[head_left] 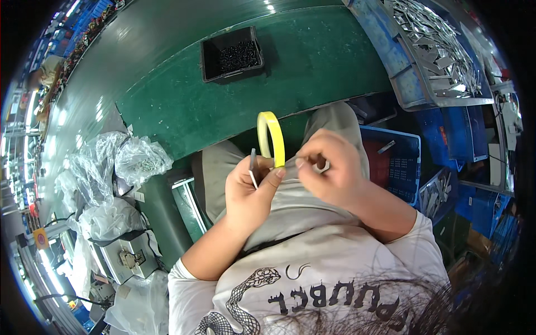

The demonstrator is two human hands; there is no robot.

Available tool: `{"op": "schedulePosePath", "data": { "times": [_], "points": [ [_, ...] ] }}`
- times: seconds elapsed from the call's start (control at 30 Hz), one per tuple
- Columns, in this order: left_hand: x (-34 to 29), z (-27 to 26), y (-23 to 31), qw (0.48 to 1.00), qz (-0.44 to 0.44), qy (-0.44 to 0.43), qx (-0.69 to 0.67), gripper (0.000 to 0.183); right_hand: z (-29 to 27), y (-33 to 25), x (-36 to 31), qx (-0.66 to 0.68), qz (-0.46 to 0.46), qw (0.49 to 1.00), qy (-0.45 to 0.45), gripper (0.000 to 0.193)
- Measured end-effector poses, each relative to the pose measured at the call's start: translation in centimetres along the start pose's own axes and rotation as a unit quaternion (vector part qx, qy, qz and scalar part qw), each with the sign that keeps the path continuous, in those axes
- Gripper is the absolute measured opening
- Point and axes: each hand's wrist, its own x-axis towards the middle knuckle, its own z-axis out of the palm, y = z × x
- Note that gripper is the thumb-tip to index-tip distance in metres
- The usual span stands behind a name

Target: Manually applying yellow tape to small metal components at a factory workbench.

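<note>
My left hand (pixel 249 196) is closed in front of my body, with its thumb and fingertips pinching a roll of yellow tape (pixel 278 142) by its lower edge. The roll stands upright, with its open ring turned partly sideways. A thin, flat metal-looking strip (pixel 253 166) also juts up from the same hand, between the fingers. To the right of the roll and apart from it, my right hand (pixel 334 170) is curled with thumb and forefinger drawn together. A small pale bit shows among its fingers; its kind is unclear.
A black bin (pixel 231 74) of small dark parts stands on the green table (pixel 312 61). At the right is a blue crate (pixel 412 84) full of metal strips, above a lower blue basket (pixel 412 167). Clear plastic bags (pixel 142 156) and a metal box (pixel 125 259) lie left.
</note>
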Motion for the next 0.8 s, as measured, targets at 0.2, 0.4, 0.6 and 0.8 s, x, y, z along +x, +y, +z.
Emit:
{"op": "schedulePosePath", "data": {
  "times": [0.2,0.4,0.6,0.8],
  "points": [
    [-0.1,-1.2,0.2,0.973,-0.113,-0.124,-0.158,0.008,-0.4,1.4,0.1,0.097,0.078,0.992,0.015,0.050],
    [0.0,-1.2,0.7,0.952,-0.113,-0.221,-0.178,0.007,-1.6,2.2,1.2,0.046,-0.081,0.992,-0.080,0.043],
    [0.0,-1.5,0.2,0.931,-0.158,-0.265,-0.193,0.010,-1.8,2.2,0.8,-0.047,-0.154,0.985,-0.064,0.040],
    [0.1,-1.1,0.8,0.929,-0.204,-0.233,-0.203,0.017,-1.7,1.8,0.8,-0.162,-0.231,0.958,-0.042,0.038]
  ]
}}
